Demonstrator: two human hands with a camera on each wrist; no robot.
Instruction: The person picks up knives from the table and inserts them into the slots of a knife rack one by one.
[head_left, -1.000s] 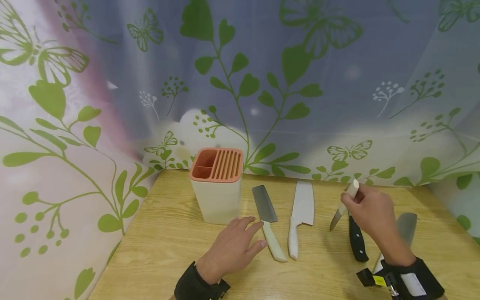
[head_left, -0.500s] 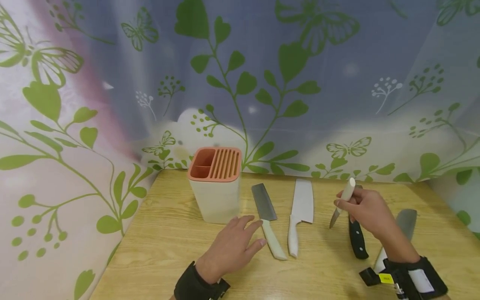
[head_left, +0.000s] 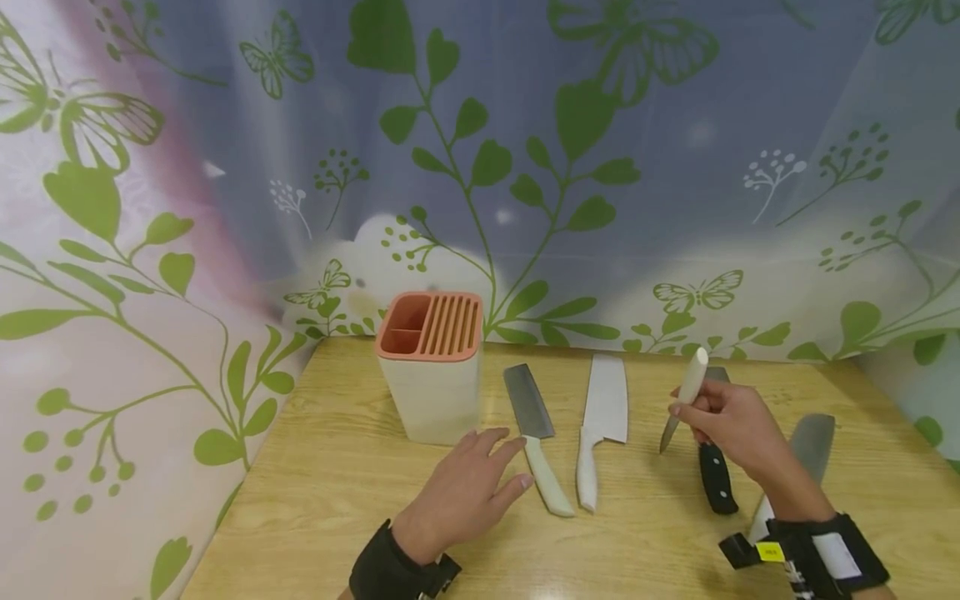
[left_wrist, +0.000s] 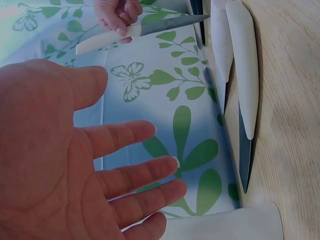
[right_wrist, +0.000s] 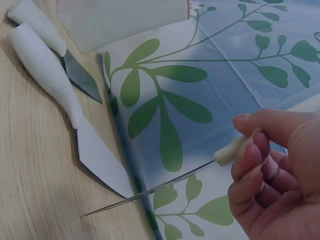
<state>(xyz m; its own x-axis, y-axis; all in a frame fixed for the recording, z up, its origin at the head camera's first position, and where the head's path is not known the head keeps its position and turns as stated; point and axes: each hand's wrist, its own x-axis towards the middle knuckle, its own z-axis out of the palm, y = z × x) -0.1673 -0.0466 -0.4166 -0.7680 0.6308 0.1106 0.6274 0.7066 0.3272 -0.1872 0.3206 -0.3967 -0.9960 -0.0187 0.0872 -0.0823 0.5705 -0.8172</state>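
My right hand pinches a small knife by its white handle, with the thin blade slanting down, tip close over the table. My left hand has its fingers spread and holds nothing. Its fingertips are beside the cream handle of a grey-bladed knife lying flat. To the right of that lies a white-handled cleaver. Under the right hand is a black-handled knife, its blade partly hidden by that hand. Another pale-handled knife lies partly behind the right forearm.
A white knife block with an orange slotted top stands at the back left of the wooden table. A curtain printed with leaves and butterflies hangs along the table's back edge.
My right hand has shifted slightly to the left and tilted the small knife more upright. My left hand stays in place. The head view has shifted slightly.
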